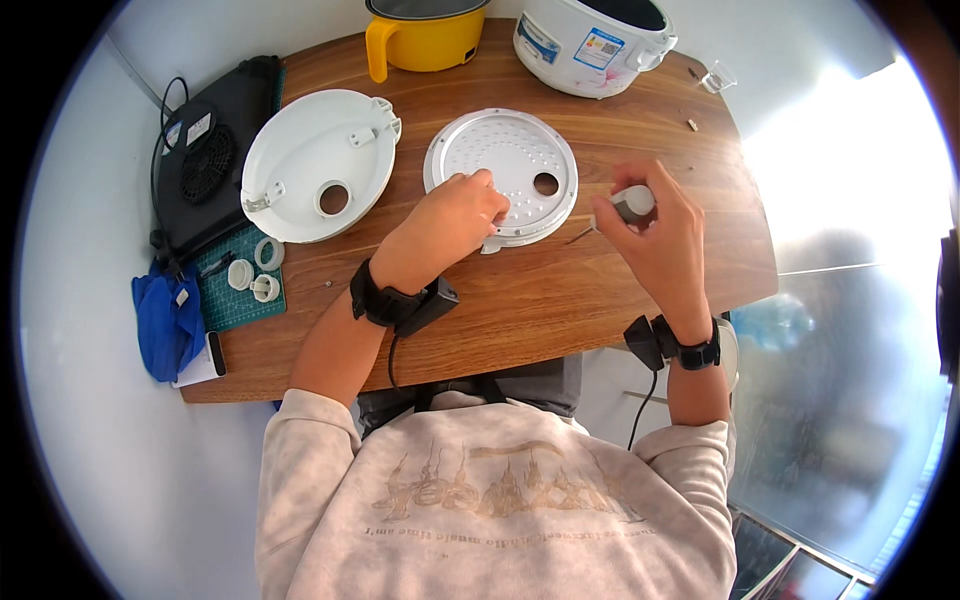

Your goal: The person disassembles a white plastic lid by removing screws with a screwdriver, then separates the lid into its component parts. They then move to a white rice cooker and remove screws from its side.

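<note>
A round, dimpled white inner lid plate (515, 160) with one hole lies on the wooden table in front of me. My left hand (455, 215) rests at its lower left edge, fingers closed together; whatever they pinch is too small or hidden to make out. To the right of the plate, my right hand (655, 220) is wrapped around the grey and white handle of a screwdriver (635, 203). Its thin shaft slants down to the left, tip apart from the plate. Left of the plate lies a larger oval white lid shell (320, 150) with a round hole and small fittings.
A yellow pot (432, 42) and a white rice cooker body (592, 48) stand at the back. At left are a black induction cooker (205, 150), a green cutting mat (235, 305) with white rings and caps, and a blue cloth (168, 320). Small pieces lie at far right.
</note>
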`<act>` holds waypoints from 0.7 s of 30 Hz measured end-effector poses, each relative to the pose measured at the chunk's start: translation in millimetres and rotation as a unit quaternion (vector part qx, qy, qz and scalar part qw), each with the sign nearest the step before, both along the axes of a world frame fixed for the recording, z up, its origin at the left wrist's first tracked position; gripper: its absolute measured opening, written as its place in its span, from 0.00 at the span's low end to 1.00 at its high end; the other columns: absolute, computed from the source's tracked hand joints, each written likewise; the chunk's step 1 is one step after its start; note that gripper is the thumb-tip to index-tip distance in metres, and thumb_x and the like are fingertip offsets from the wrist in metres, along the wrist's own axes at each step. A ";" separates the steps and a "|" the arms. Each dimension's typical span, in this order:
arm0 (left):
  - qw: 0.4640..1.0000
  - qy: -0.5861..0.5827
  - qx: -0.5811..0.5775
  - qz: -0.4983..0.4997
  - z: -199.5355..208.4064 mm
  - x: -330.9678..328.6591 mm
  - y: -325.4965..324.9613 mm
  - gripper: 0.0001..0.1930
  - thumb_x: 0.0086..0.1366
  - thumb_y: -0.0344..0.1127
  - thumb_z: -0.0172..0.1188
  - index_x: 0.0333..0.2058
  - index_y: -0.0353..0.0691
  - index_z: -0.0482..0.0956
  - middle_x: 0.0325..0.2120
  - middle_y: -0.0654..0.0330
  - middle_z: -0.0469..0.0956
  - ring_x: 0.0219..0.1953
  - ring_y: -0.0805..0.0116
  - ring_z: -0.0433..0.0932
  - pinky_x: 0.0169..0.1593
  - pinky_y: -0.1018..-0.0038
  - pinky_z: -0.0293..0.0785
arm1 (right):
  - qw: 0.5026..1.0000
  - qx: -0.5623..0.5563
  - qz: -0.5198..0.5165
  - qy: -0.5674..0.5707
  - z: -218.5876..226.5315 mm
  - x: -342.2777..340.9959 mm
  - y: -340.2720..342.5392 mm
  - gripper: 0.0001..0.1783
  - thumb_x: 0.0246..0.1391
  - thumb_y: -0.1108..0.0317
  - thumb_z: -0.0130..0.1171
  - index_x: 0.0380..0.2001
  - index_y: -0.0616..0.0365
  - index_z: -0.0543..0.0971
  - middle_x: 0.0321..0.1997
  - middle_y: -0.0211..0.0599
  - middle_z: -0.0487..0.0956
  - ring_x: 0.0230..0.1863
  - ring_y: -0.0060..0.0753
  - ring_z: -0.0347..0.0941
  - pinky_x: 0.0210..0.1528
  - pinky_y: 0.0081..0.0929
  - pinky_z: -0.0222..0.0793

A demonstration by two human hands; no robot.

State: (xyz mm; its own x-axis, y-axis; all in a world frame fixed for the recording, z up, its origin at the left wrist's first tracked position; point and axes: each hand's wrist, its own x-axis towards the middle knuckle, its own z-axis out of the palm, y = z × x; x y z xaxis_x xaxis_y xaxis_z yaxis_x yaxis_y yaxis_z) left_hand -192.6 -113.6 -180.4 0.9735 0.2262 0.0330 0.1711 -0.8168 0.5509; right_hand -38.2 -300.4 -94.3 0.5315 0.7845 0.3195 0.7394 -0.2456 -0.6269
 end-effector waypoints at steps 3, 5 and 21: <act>1.000 -0.008 -0.004 -0.005 -1.2 -0.5 -1.1 0.05 0.59 0.27 0.67 0.35 0.39 0.83 0.40 0.55 0.76 0.44 0.53 0.79 0.49 0.63 0.77 | 0.996 -0.069 -0.049 0.037 5.6 3.4 -8.5 0.16 0.50 0.66 0.73 0.38 0.58 0.78 0.29 0.36 0.81 0.27 0.30 0.78 0.33 0.26 0.75; 1.000 0.001 0.002 -0.001 0.1 0.5 -0.9 0.05 0.59 0.27 0.67 0.35 0.39 0.83 0.41 0.54 0.76 0.45 0.53 0.79 0.49 0.63 0.77 | 0.991 -0.088 -0.074 0.063 13.1 4.8 -15.2 0.15 0.50 0.67 0.73 0.37 0.58 0.77 0.29 0.37 0.83 0.28 0.28 0.79 0.34 0.26 0.75; 1.000 0.004 0.012 0.000 -2.4 1.2 -0.5 0.04 0.59 0.27 0.67 0.34 0.40 0.83 0.41 0.54 0.76 0.46 0.53 0.79 0.50 0.63 0.77 | 0.999 0.028 0.031 0.004 0.8 -17.5 -18.4 0.16 0.53 0.67 0.72 0.37 0.56 0.73 0.28 0.38 0.83 0.25 0.33 0.79 0.32 0.26 0.75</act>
